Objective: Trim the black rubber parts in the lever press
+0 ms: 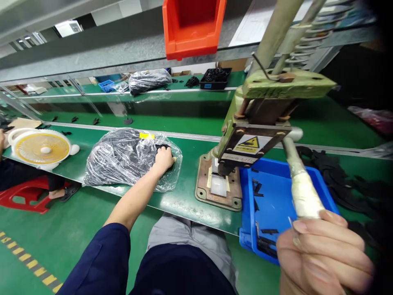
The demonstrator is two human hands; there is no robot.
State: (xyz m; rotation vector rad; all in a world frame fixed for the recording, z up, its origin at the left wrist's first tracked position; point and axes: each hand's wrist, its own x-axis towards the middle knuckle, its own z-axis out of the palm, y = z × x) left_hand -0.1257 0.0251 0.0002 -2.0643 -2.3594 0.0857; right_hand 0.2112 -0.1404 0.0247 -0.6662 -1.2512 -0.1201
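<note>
My left hand (164, 158) is at the mouth of a clear plastic bag (123, 157) full of small dark pieces. Its fingers curl closed among the pieces, and the fingertips are hidden. My right hand (322, 254) is wrapped round the taped lever handle (303, 192) of a green hand press (254, 139). Under the press head, a pale block (218, 185) sits on the brown metal base (204, 190). Beside the press, a blue tray (273, 196) holds several thin black strips (269, 231).
Dark flat parts (331, 168) lie right of the tray. A yellow-and-white fan (43, 147) stands left on the green bench, near another person's leg and a red stool (27, 196). An orange bin (194, 30) hangs overhead. A black tray (215, 78) of parts sits behind.
</note>
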